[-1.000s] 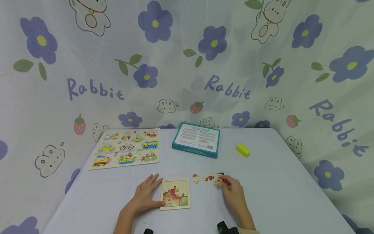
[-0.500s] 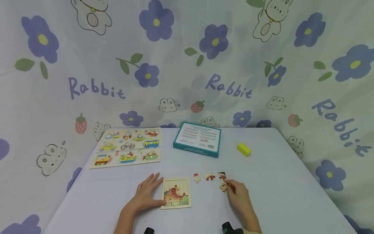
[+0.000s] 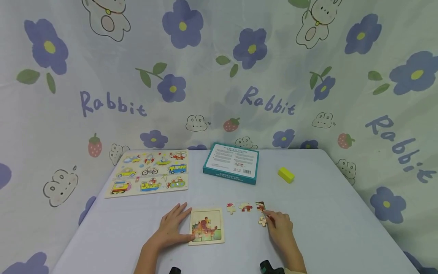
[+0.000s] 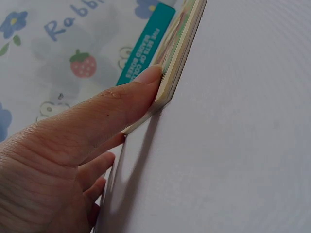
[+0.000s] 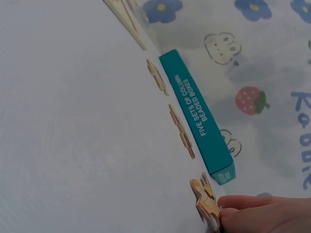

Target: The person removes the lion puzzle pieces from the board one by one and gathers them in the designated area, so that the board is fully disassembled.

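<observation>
My left hand [image 3: 172,227] lies with fingers spread along the left side of a small wooden jigsaw tray [image 3: 206,242]. Its thumb rests on the tray's lower left corner, as the left wrist view confirms. Inside the tray, several joined pieces form a brown animal picture; the upper part is bare wood. My right hand [image 3: 281,227] pinches a jigsaw piece [image 3: 262,221] by its right edge between thumb and forefinger. In the right wrist view that piece [image 5: 206,200] is tilted up from the table. Just beyond it lies another piece [image 3: 260,206], partly close to the fingertips.
Two more loose jigsaw pieces lie in the same row, one red and white [image 3: 230,207], one brownish [image 3: 245,207]. Behind them are a teal box [image 3: 230,163], a vehicle puzzle board [image 3: 147,173] at left and a yellow block [image 3: 286,175] at right. A patterned curtain [image 3: 212,76] backs the table.
My right hand has drawn the pinched piece toward me and slightly right, away from the piece at the row's right end, and tilted it. My left hand stays on the tray.
</observation>
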Demonstrator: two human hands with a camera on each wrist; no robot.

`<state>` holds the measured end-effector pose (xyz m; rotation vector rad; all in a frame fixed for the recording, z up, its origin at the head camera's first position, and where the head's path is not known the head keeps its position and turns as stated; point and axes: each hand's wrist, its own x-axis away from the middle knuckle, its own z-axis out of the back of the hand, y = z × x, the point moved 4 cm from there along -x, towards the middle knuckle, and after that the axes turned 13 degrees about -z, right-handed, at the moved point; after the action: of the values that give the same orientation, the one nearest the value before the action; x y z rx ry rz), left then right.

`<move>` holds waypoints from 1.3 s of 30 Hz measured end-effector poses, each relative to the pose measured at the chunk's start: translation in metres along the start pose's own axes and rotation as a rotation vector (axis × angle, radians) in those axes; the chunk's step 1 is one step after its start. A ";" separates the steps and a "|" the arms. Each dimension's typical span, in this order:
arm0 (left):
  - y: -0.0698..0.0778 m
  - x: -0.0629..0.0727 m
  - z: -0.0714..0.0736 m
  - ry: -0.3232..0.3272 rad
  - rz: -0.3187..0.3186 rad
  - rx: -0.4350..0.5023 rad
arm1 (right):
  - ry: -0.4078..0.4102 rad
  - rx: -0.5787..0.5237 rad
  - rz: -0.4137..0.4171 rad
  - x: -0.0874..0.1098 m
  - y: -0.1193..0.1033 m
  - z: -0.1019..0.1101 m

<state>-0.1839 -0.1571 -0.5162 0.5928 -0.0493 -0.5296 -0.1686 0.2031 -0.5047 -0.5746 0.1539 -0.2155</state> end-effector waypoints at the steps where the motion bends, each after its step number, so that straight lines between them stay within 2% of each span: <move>1: 0.000 0.000 0.000 -0.001 -0.002 0.000 | 0.003 -0.002 -0.005 0.000 0.000 0.000; 22: 0.001 0.000 -0.001 0.000 0.007 -0.011 | 0.048 -0.024 -0.037 0.001 -0.001 0.004; 27: 0.001 0.000 0.000 -0.005 0.014 0.000 | 0.062 -0.062 -0.053 0.001 -0.002 0.003; 33: 0.002 0.001 0.000 0.004 0.006 -0.009 | 0.100 -0.124 -0.005 0.002 -0.007 0.000; 39: 0.001 0.000 -0.001 0.003 0.010 -0.011 | 0.082 -0.153 0.047 0.004 -0.015 -0.009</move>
<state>-0.1828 -0.1559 -0.5161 0.5818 -0.0469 -0.5187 -0.1689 0.1852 -0.5037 -0.7135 0.2646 -0.1829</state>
